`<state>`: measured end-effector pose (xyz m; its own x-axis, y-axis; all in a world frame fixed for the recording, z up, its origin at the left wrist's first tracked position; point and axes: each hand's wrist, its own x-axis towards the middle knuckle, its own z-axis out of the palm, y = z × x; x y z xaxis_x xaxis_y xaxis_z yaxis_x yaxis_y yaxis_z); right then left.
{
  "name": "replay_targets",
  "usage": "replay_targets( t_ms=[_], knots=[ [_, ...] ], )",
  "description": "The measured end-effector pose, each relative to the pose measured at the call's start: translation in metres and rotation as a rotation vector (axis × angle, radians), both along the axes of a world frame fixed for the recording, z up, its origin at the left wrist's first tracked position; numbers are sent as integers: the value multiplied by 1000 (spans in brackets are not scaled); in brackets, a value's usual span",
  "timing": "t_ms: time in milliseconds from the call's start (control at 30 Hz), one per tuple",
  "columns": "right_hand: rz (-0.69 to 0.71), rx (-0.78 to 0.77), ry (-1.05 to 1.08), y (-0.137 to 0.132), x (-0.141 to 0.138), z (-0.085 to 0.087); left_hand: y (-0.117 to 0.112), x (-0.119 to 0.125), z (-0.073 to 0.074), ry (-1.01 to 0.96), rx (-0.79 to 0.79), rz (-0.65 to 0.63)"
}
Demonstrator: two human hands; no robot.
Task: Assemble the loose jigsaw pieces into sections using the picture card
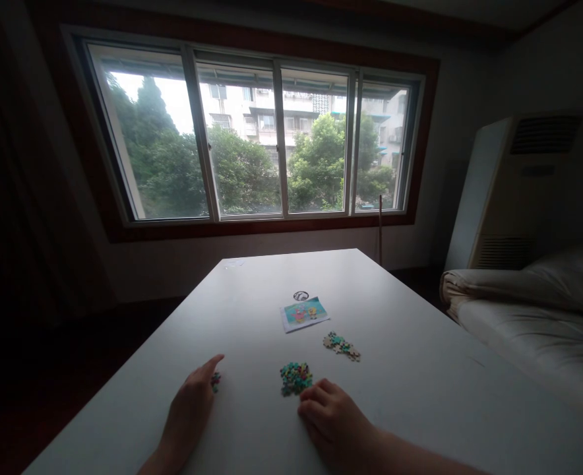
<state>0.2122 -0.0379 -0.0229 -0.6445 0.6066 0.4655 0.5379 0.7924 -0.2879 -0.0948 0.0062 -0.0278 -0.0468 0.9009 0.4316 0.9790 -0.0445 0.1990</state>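
My left hand point(191, 399) rests on its edge on the white table point(252, 429), one finger stretched out and the others mostly hidden. A small cluster of jigsaw puzzle pieces point(216, 381) shows just beside it, partly covered by the hand. My right hand point(332, 414) has its fingers bent and pressed together at the lower right edge of a larger pile of mixed-colour puzzle pieces point(294, 378). What lies under those fingertips is hidden. Farther right is another group of puzzle pieces point(341, 346), some green and some showing tan backs.
A picture card point(305, 313) with pink and yellow figures lies beyond the piles. Behind it is a dark round mark or disc point(301, 296). A pale sofa point(529, 310) stands to the right, and a wide window point(245, 148) is in the far wall.
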Motion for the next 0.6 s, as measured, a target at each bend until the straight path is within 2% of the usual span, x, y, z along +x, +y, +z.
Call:
replay_targets(
  t_ms=[233, 433, 600],
  knots=[
    [11, 1, 28, 2, 0, -3, 1, -1, -1, -1, 170, -142],
    [26, -49, 18, -1, 3, 0, -8, 13, 6, -10, 179, -226],
    [-13, -126, 277, -8, 7, 5, -24, 42, 20, -28, 314, -376]
  ],
)
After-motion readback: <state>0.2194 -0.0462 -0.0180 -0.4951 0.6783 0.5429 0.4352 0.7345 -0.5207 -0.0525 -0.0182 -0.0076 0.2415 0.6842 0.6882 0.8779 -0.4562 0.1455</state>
